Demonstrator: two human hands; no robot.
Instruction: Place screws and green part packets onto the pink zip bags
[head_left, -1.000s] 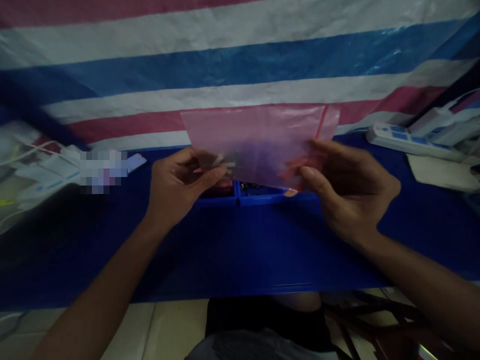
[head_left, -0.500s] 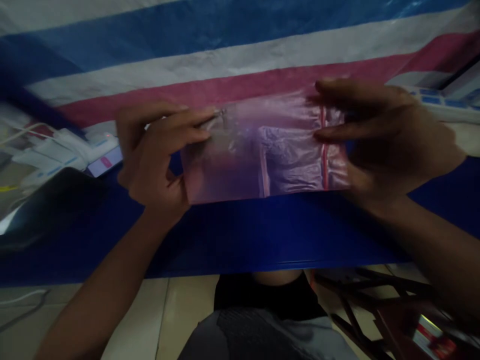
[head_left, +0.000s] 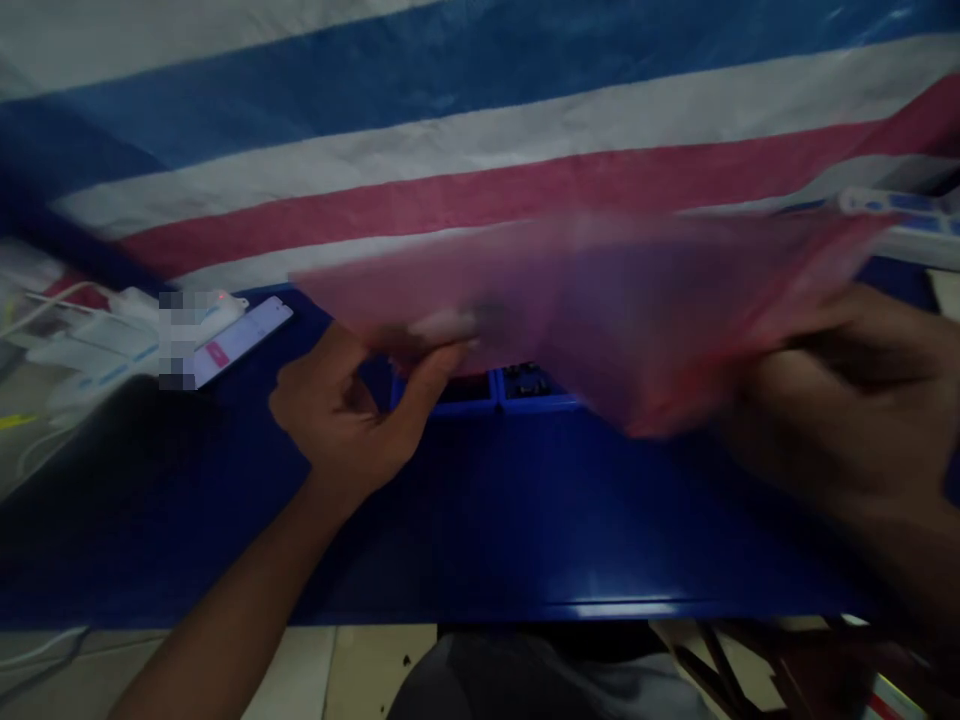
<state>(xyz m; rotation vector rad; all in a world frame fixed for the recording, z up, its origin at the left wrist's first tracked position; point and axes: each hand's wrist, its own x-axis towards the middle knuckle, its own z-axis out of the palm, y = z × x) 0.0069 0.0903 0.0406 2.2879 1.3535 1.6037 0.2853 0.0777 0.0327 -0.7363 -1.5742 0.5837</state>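
Note:
A pink see-through plastic bag [head_left: 592,280] is stretched between my two hands above the blue table. My left hand [head_left: 360,400] pinches its lower left side, thumb in front and fingers behind the film. At the bag's right end, my right hand [head_left: 862,390] grips near the reddish edge; motion smears that hand and the bag. Behind the bag, partly hidden, stand blue bins [head_left: 536,400] with small dark pieces in the right one. Whether anything lies inside the bag I cannot make out.
A lit phone [head_left: 247,340] leans by white power strips and cables [head_left: 105,350] on the left. A dark object [head_left: 127,450] sits in front of them. The blue table [head_left: 465,530] ends near my lap. A striped sheet [head_left: 480,90] hangs behind.
The bag has swung open wider and its right end has moved right and toward me with my right hand. My left hand has shifted slightly right and down. Blue bins now show below the bag.

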